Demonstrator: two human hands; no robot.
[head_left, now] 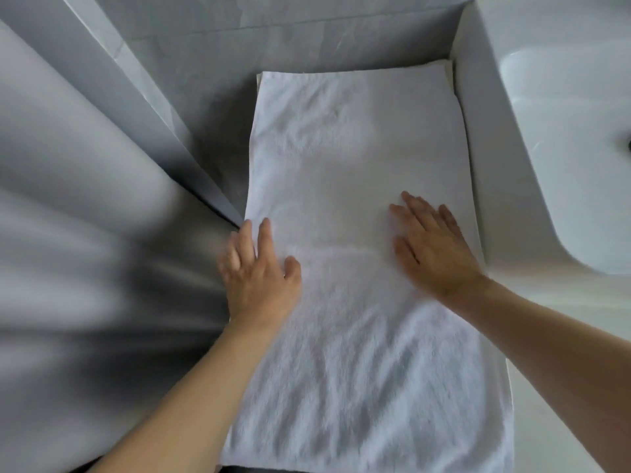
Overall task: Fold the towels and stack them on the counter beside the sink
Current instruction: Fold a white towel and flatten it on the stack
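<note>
From the head camera, a white terry towel (355, 233) lies spread flat on the pale counter (546, 404), filling the frame's centre, with the white sink basin (563, 131) at two o'clock. The left hand (259, 271) presses flat with straight fingers on the towel's nine-o'clock edge. The right hand (430, 247), fingers spread and flat, rests on the towel toward three o'clock, well apart from the left.

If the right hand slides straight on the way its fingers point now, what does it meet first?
Only more of the white towel, on which the right hand lies flat. Its fingers point up-left across the cloth; beyond the towel's far edge comes the grey wall, probably.
</note>
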